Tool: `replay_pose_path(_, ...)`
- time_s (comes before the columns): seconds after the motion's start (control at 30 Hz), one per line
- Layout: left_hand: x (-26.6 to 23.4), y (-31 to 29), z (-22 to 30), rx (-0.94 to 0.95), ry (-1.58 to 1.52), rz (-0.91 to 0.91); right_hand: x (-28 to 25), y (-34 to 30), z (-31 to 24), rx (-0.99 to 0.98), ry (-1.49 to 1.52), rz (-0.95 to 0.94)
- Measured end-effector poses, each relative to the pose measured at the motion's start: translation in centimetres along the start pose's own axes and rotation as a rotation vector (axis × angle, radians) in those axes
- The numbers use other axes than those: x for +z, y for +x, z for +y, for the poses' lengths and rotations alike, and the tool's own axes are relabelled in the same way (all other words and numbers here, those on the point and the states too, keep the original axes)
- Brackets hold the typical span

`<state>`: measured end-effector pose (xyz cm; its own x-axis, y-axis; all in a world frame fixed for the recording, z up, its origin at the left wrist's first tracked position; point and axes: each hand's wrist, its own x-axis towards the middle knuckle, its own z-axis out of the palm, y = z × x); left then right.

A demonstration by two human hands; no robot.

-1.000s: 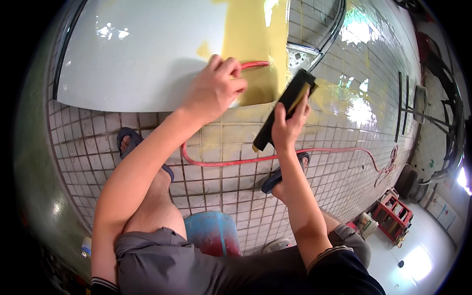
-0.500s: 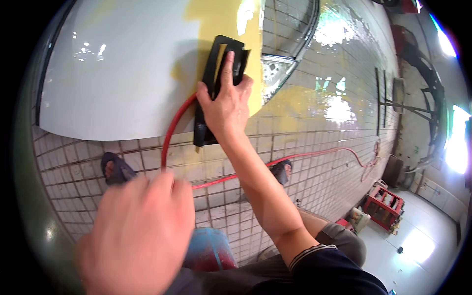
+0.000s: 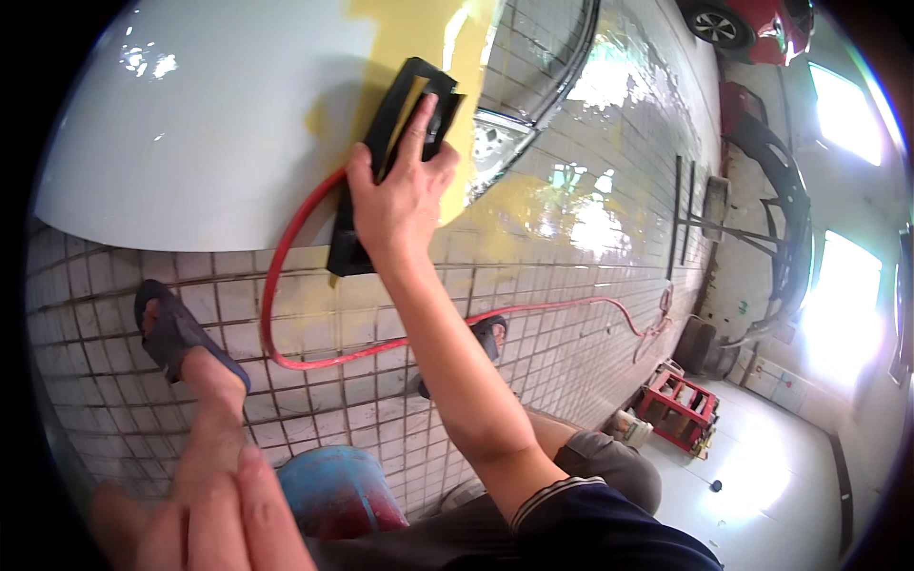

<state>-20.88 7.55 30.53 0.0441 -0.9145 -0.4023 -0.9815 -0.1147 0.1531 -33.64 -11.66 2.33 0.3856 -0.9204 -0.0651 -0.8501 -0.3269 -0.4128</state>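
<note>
My right hand [image 3: 405, 205] is closed over a long black sanding block [image 3: 357, 228], thumb on one side and fingers on top. The block lies tilted on a white car panel [image 3: 228, 152], by the edge of a yellow patch [image 3: 405, 33]. A red hose [image 3: 276, 285] runs up to the block beside my thumb; its end is hidden. My left hand [image 3: 224, 528] is low at the left, close to the camera and cut off by the lower edge. Several of its fingers show side by side, blurred, and nothing can be made out in them.
Below the panel, the tiled floor [image 3: 305, 409] carries the looping hose. A blue bucket-like container [image 3: 333, 481] stands near my legs. My sandalled foot [image 3: 176, 333] is at the left. To the right are a red metal frame [image 3: 681, 409], a bumper [image 3: 785, 200] and a red car [image 3: 757, 29].
My left hand has dropped toward the lower edge, uncovering my foot and more of the hose. The view has shifted; my right hand stays on the block, which looks more tilted.
</note>
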Motion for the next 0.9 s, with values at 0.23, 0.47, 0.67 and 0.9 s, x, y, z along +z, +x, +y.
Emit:
replay_pose_path(0.23, 0.4, 4.5, 1.6, -0.077, -0.06, -0.228, 0.7, 0.3, 1.5, -0.075, -0.047, 0.157)
replay_pose_path(0.47, 16.3, 17.3, 0.3, -0.151, -0.152, 0.22, 0.4, 0.3, 1.5, -0.062, 0.102, 0.098)
replay_pose_path(0.67, 19.9, 18.9, -3.0, -0.032, -0.343, 0.403, -0.1, 0.0, 1.8, -0.137, 0.225, 0.115)
replay_pose_path(0.9, 21.3, 19.5, -5.3, 0.176, -0.328, 0.507, -1.6, 0.0, 3.0, -0.203, 0.41, 0.122)
